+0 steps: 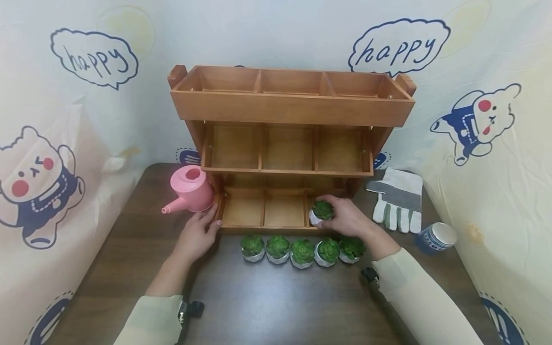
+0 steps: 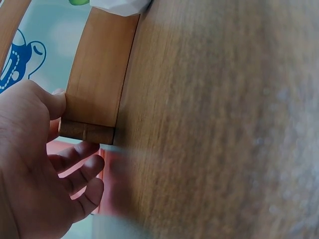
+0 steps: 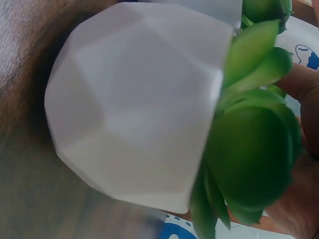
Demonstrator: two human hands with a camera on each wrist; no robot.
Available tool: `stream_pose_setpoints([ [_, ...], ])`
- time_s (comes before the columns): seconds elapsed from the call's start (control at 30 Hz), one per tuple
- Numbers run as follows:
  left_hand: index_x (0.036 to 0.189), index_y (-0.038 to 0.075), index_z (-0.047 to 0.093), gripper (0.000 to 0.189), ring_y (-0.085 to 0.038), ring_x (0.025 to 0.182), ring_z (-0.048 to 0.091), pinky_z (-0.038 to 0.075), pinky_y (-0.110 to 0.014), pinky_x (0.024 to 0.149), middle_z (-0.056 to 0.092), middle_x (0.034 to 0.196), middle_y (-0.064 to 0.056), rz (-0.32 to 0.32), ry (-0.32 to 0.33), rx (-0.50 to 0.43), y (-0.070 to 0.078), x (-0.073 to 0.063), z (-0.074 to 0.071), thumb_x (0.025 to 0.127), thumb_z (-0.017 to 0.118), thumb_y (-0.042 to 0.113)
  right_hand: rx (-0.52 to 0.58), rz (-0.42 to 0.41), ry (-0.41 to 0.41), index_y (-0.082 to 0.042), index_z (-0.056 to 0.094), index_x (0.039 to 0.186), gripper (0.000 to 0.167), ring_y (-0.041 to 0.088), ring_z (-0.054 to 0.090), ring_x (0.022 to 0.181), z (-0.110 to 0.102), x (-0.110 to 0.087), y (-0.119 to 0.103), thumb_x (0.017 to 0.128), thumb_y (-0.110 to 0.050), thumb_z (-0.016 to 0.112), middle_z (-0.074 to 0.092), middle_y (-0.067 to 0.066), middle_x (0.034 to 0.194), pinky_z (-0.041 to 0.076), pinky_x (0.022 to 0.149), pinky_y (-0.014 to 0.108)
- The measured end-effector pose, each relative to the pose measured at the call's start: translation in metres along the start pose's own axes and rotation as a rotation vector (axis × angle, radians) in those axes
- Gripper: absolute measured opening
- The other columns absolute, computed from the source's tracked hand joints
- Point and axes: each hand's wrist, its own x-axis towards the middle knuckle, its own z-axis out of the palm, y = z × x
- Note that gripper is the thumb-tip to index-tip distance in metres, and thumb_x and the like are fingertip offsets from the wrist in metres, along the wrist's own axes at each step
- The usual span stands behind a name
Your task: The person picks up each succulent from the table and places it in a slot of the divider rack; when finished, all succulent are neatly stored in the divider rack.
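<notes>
A wooden three-tier plant shelf (image 1: 293, 109) stands on the table, each tier split into compartments. At its lower left front corner my left hand (image 1: 199, 235) holds the bottom tray's edge. In the left wrist view, the thumb of this hand (image 2: 30, 149) lies at the top of the board (image 2: 102, 69) and curled fingers are at its end. My right hand (image 1: 348, 218) grips a small potted succulent (image 1: 322, 210) in a white pot, at the bottom tier's right compartment. Several similar potted succulents (image 1: 302, 253) stand in a row before the shelf. One pot (image 3: 134, 104) fills much of the right wrist view.
A pink watering can (image 1: 194, 189) stands left of the shelf, beside my left hand. On the right lie grey-and-white work gloves (image 1: 398, 199), with a blue-and-white lidded jar (image 1: 437, 237) near them. Printed cloth (image 1: 276, 28) hangs behind and at both sides of the table (image 1: 276, 306).
</notes>
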Motion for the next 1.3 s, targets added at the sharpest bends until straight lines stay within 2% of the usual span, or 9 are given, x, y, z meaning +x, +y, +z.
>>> stream_pose_setpoints([
  [0.23, 0.163, 0.041, 0.023, 0.070, -0.048, 0.152, 0.027, 0.030, -0.077, 0.110, 0.025, 0.170, -0.013, -0.016, -0.006, -0.011, 0.000, 0.000, 0.001, 0.104, 0.060, 0.042, 0.002, 0.011, -0.021, -0.016, 0.057, 0.145, 0.070, 0.027, 0.063, 0.113, 0.002, 0.001, 0.002, 0.084, -0.029, 0.088, 0.065, 0.012, 0.135, 0.052, 0.102, 0.053],
  [0.4, 0.163, 0.042, 0.022, 0.070, -0.047, 0.152, 0.026, 0.030, -0.076, 0.110, 0.025, 0.171, -0.011, -0.016, -0.008, -0.014, -0.001, 0.000, 0.001, 0.104, 0.060, 0.042, -0.009, 0.017, -0.036, -0.017, 0.057, 0.145, 0.069, 0.025, 0.063, 0.107, 0.003, 0.001, 0.003, 0.085, -0.032, 0.087, 0.067, 0.011, 0.132, 0.054, 0.098, 0.051],
  [0.67, 0.164, 0.037, 0.024, 0.070, -0.048, 0.152, 0.028, 0.030, -0.076, 0.110, 0.026, 0.169, -0.016, -0.009, -0.005, -0.017, -0.002, 0.001, 0.001, 0.105, 0.061, 0.039, -0.007, -0.004, -0.061, -0.015, 0.057, 0.145, 0.066, 0.024, 0.064, 0.104, 0.003, 0.000, 0.007, 0.088, -0.033, 0.084, 0.067, 0.011, 0.132, 0.054, 0.096, 0.052],
  [0.97, 0.163, 0.039, 0.024, 0.070, -0.047, 0.152, 0.027, 0.030, -0.075, 0.111, 0.024, 0.171, -0.012, -0.009, -0.009, -0.030, -0.001, 0.002, 0.000, 0.104, 0.061, 0.040, 0.045, -0.004, -0.071, -0.013, 0.049, 0.152, 0.074, 0.030, 0.067, 0.118, 0.002, -0.005, 0.015, 0.088, -0.033, 0.083, 0.061, 0.013, 0.144, 0.054, 0.100, 0.052],
  [1.3, 0.163, 0.038, 0.025, 0.069, -0.047, 0.152, 0.027, 0.030, -0.075, 0.111, 0.025, 0.171, -0.012, -0.005, -0.004, -0.026, -0.002, 0.004, 0.002, 0.104, 0.061, 0.039, 0.125, -0.015, -0.051, -0.009, 0.048, 0.152, 0.076, 0.033, 0.067, 0.119, 0.000, -0.013, 0.019, 0.088, -0.028, 0.083, 0.063, 0.020, 0.138, 0.057, 0.098, 0.048],
])
